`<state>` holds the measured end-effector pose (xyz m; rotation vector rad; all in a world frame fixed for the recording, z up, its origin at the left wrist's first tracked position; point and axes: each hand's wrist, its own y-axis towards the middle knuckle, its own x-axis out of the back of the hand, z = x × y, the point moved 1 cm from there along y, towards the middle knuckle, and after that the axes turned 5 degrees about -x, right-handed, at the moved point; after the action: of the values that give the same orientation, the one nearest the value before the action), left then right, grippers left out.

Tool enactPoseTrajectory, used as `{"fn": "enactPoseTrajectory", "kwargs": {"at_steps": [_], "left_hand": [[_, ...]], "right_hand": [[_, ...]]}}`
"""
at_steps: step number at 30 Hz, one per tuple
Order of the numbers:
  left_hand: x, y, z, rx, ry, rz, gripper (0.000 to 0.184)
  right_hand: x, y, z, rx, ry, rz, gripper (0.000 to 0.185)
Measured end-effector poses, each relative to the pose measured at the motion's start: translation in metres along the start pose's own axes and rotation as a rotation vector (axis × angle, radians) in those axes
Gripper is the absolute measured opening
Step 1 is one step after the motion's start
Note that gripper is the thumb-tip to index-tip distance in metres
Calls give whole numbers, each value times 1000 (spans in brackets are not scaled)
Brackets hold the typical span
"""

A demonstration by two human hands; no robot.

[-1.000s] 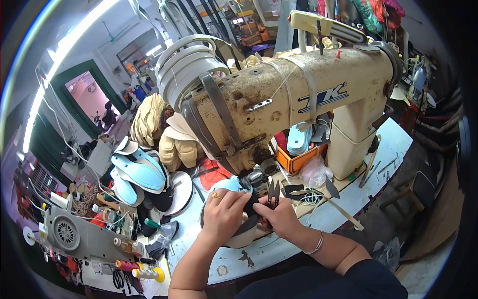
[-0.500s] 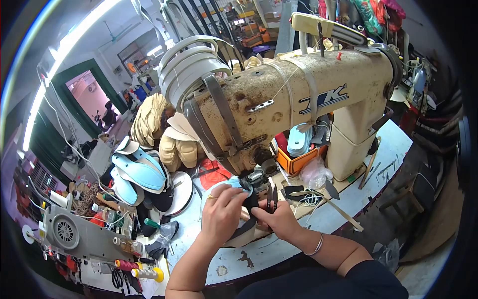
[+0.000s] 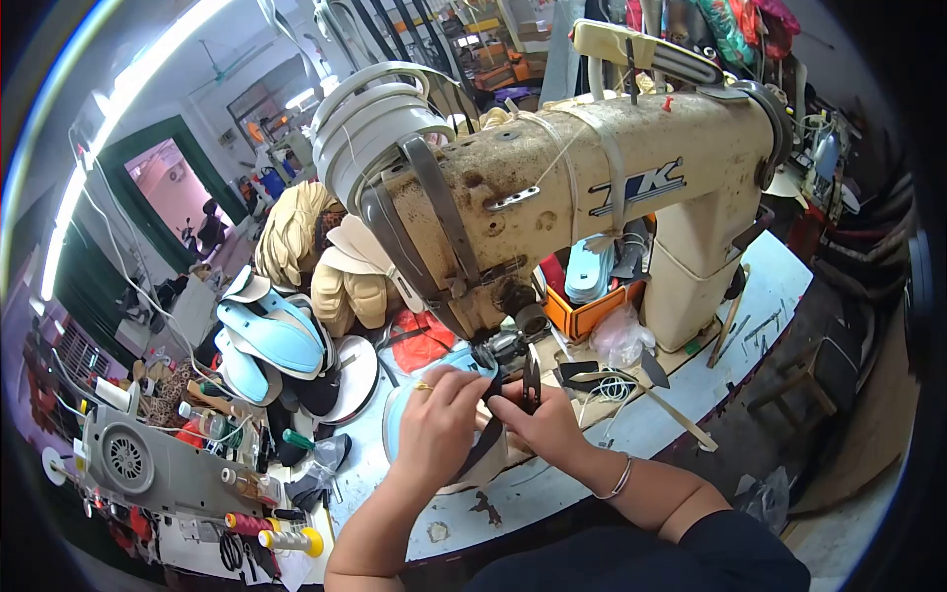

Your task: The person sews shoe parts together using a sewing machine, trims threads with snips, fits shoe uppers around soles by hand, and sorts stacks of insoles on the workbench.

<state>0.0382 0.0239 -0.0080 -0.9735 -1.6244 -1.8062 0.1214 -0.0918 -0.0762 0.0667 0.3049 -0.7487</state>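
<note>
My left hand, with a ring on one finger, is closed on a light-blue shoe piece that has a dark strip along it. The piece lies under the head of a stained sewing machine. Closed around a pair of dark thread snips, my right hand sits just beside the left, its thumb close to the dark strip. The blades of the snips point up, near the machine's presser foot area. My hands hide the spot where the strip and fingers meet.
Light-blue shoe pieces and beige padded pieces are piled at the left. Thread spools stand at lower left. An orange box is behind the machine head, and a coil of white cord lies to the right.
Both hands and the shoe piece sit slightly further left in view, along with a small shift of the camera. The snips stay in my right hand, turned a little.
</note>
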Motion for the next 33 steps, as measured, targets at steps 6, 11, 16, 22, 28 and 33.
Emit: {"fn": "enactPoseTrajectory", "kwargs": {"at_steps": [6,11,16,22,28,33], "left_hand": [[28,14,11,-12,-49,167,27],[32,19,14,-64,-63,225,24],[28,15,5,-20,5,201,25],[20,8,-1,50,22,149,27],[40,-6,6,99,-84,155,27],[37,-3,-3,83,62,175,25]], "right_hand": [[-18,-1,2,357,-498,-308,31],[4,-16,1,122,-293,-174,19],[7,-18,9,-103,-72,-65,14],[3,-12,5,-93,-32,-62,13],[6,-17,-5,82,-189,-103,15],[7,-16,-4,-78,-7,-9,14]]}}
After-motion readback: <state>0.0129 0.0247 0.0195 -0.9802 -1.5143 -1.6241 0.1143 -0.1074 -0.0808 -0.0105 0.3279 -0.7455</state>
